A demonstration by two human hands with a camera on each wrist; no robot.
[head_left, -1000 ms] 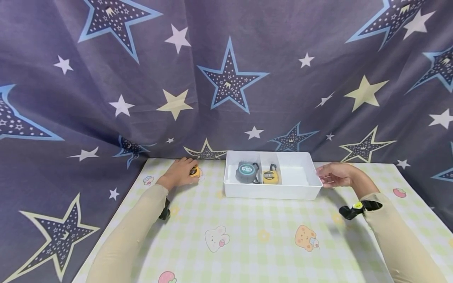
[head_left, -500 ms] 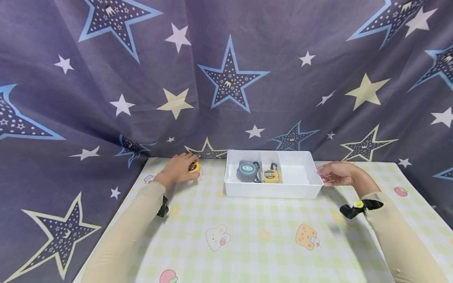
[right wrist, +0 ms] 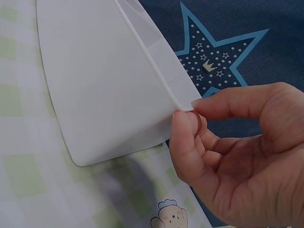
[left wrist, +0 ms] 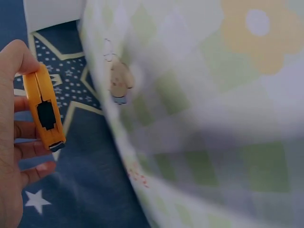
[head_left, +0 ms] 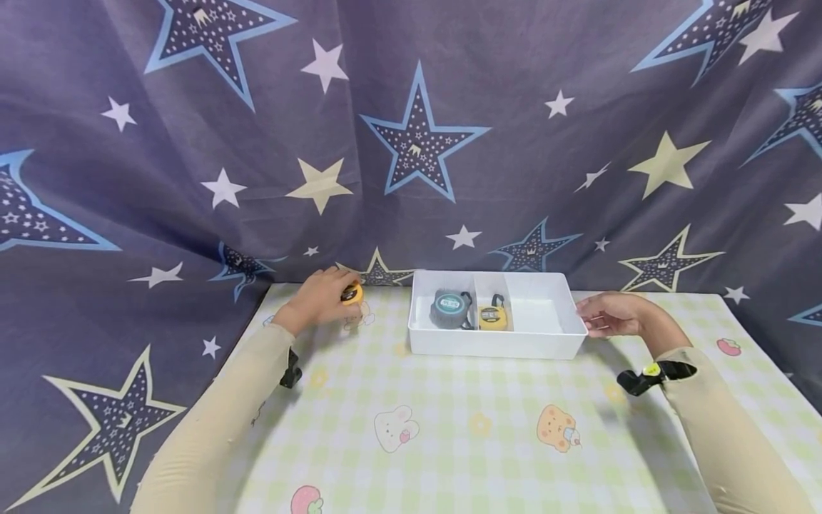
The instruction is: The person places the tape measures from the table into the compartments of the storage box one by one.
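My left hand [head_left: 321, 296] holds a small orange tape measure [head_left: 352, 293] at the back left of the table. In the left wrist view, this tape measure [left wrist: 42, 90] sits between thumb and fingers, clear of the cloth, its black slot side showing. My right hand [head_left: 614, 314] is at the right end of a white divided box [head_left: 497, 345]; in the right wrist view, thumb and index finger pinch the box's rim corner [right wrist: 178, 105]. Inside the box, a grey tape measure with a teal label [head_left: 450, 308] lies in the left compartment. A yellow tape measure [head_left: 493, 318] lies in the narrow middle one.
A checked cloth with cartoon prints covers the table [head_left: 443, 421]. Behind it hangs a dark curtain [head_left: 398, 221] patterned with stars, close to the box's rear wall. A bare white floor shows in the box's right compartment [head_left: 539, 314].
My left hand has risen slightly and shifted a little with the orange tape measure, which stays in its grip. The right hand has kept its place at the box.
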